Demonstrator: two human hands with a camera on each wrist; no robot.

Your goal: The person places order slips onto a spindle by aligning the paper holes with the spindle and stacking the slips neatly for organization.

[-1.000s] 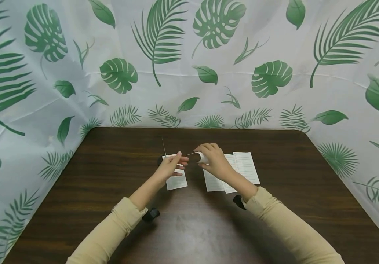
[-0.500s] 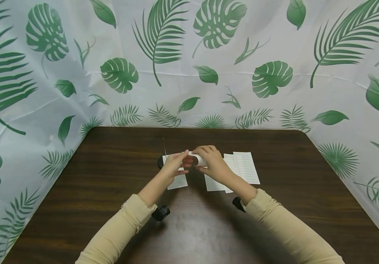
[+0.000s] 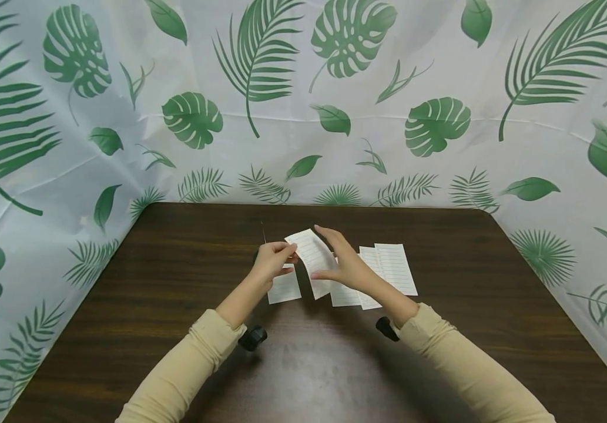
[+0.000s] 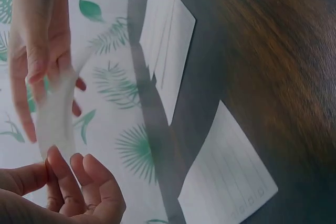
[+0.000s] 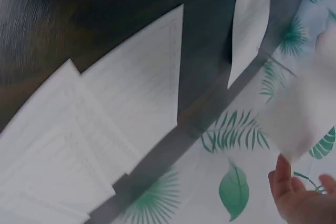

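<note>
Between the hands a small lined paper sheet [image 3: 311,258] is held up above the table, bowed and tilted. My left hand [image 3: 274,260] pinches its left edge between thumb and fingers; the left wrist view shows that hand [image 4: 79,190] at the sheet's lower end. On the other side my right hand [image 3: 348,261] has thumb and fingers spread wide apart around the sheet's right edge. In the right wrist view a fingertip of that hand [image 5: 302,198] is at the blurred sheet's corner; whether it touches cannot be told.
Below the left hand lies a lined sheet [image 3: 284,289]. Several overlapping lined sheets [image 3: 395,269] lie to the right on the dark wooden table [image 3: 303,364]. A thin upright rod [image 3: 264,232] shows behind the left hand. A leaf-patterned curtain [image 3: 282,147] borders the table.
The sheet, earlier curled up in the right hand, is now spread out. My left hand has come in and taken its left edge, while the right fingers have opened away from it.
</note>
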